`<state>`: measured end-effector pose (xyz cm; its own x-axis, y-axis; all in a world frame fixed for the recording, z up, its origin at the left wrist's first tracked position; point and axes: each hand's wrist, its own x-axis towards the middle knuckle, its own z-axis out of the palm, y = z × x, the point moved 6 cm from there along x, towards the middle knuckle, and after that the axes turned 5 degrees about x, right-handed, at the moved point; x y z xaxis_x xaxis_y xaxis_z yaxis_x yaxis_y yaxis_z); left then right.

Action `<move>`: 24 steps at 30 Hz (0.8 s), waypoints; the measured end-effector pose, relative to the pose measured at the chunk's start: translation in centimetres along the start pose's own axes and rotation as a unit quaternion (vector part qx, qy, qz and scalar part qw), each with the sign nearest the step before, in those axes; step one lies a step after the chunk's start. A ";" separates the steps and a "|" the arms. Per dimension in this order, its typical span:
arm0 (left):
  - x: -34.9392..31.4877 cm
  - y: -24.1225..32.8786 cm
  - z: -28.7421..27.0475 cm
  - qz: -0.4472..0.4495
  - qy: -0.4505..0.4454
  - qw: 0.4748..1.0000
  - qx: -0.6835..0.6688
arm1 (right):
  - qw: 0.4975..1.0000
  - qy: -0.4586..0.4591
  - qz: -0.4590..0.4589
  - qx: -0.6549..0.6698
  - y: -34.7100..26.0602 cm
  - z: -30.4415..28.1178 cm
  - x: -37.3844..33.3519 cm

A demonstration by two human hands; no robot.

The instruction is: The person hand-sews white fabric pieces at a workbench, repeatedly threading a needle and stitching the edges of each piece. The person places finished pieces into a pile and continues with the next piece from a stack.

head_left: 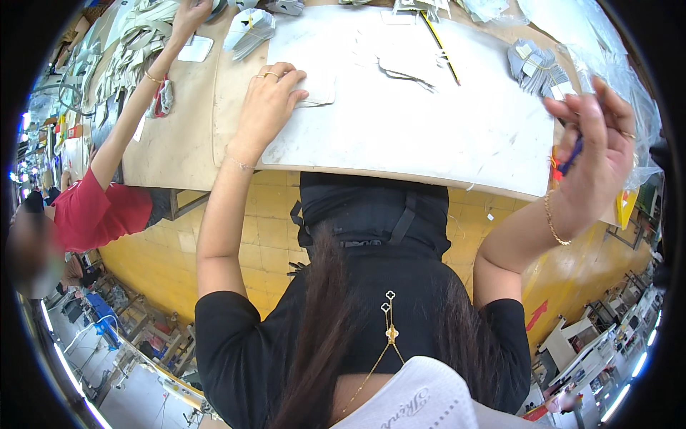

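Observation:
My left hand [270,104] is at the left side of a white sheet on the table. Its bent fingers hold down a flat white cut piece [319,91], whose right end sticks out past the fingertips. On the right my right hand [599,139] is raised above the table's right edge, fingers curled. A small blue tool [572,156] with an orange-red part shows at its palm; the rest is hidden by the hand. Some thin pale pieces with dark edges [407,74] lie on the sheet between my hands.
A yellow-and-black pencil [441,50] lies at the back. Banded grey bundles [537,68] and clear plastic bags [607,43] lie right; another bundle [250,32] is back left. A co-worker's arm [139,100] reaches over the left table, near heaped pale strips [132,53].

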<state>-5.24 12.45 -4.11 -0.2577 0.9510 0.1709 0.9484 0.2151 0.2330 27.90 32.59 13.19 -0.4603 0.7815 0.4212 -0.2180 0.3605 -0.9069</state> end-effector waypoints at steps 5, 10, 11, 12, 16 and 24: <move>0.9 -0.5 -0.3 0.069 -0.027 0.997 -0.002 | 0.999 -0.026 0.040 0.019 1.5 3.4 -0.9; 1.8 -0.3 -0.6 0.111 -0.037 0.993 -0.006 | 0.997 -0.028 0.074 0.017 1.7 4.4 -1.6; 1.8 -0.3 -0.4 0.101 -0.055 0.993 0.001 | 0.996 -0.024 0.083 0.011 1.8 4.5 -1.7; 1.9 -0.2 -0.5 0.099 -0.054 0.994 0.000 | 0.996 -0.025 0.083 0.014 1.8 4.6 -1.8; 2.2 0.1 -0.4 0.123 -0.067 0.990 0.013 | 0.995 -0.036 0.091 0.014 2.1 5.0 -2.1; 2.7 0.2 -0.4 0.128 -0.096 0.987 0.019 | 0.992 -0.044 0.118 0.019 2.6 5.6 -2.7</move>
<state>-5.78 14.99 -3.21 0.0273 0.9990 0.0349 0.9851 -0.0328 0.1686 23.76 28.56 9.71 -0.5757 0.7933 0.1983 -0.1274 0.1525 -0.9801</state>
